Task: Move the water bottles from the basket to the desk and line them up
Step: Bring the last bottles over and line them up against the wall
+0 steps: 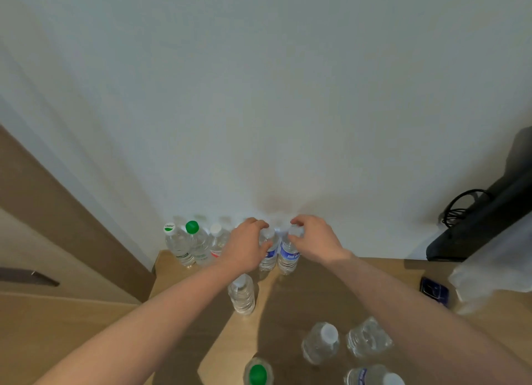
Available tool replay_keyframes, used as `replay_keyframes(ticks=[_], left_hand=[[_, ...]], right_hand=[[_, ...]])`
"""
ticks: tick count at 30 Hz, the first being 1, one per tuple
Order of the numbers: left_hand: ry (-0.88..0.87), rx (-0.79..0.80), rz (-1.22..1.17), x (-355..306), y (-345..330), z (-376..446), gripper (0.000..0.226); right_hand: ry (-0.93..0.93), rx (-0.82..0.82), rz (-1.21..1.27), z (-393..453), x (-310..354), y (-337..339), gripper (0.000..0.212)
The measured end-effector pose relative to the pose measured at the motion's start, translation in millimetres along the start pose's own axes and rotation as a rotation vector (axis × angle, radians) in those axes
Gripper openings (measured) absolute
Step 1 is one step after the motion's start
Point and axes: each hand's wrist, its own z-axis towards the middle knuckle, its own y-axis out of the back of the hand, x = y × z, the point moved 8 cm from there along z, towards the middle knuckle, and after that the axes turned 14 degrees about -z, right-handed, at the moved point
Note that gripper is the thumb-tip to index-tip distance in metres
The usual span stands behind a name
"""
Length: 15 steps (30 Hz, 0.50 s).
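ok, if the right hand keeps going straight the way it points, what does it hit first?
The right hand already grips a blue-label bottle by the top. Straight beyond that, probably the white wall, though depth is unclear.

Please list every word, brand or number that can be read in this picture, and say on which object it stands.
Nothing reads with certainty.
White cap with green print: a short word, too blurred to quote.
Blue label on the bottle under the right hand: white characters, blurred.
Blue label by the left hand: mostly hidden.
Red-marked label: unreadable.
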Motion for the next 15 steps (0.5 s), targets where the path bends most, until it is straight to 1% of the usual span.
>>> replay_keyframes(ticks=[2, 6, 9, 11, 13, 15], left_hand=[[0.012, -0.023, -0.059, 2, 14, -31, 0.043], [0.112, -0.022, -0.043, 35, 35, -93, 0.038], [0.161, 0.013, -0.051, 60, 29, -115, 0.039], [0.153, 0.069, -0.055, 66, 17, -118, 0.047], [0.130, 0.118, -0.047, 65, 6, -115, 0.057], [0.091, 0.158, -0.019, 59, -3, -107, 0.060]], right_hand=[[0.013, -0.010, 0.084, -26, -2, 9, 0.037], [0.041, 0.073, 0.184, -83, -11, 13, 0.021], [0.079, 0.058, 0.161, -115, -9, 9, 0.023], [0.122, 0.068, 0.119, -132, 1, 0, 0.027], [0.169, 0.141, 0.104, -150, 19, -14, 0.034], [0.245, 0.250, 0.063, -167, 41, -29, 0.040]])
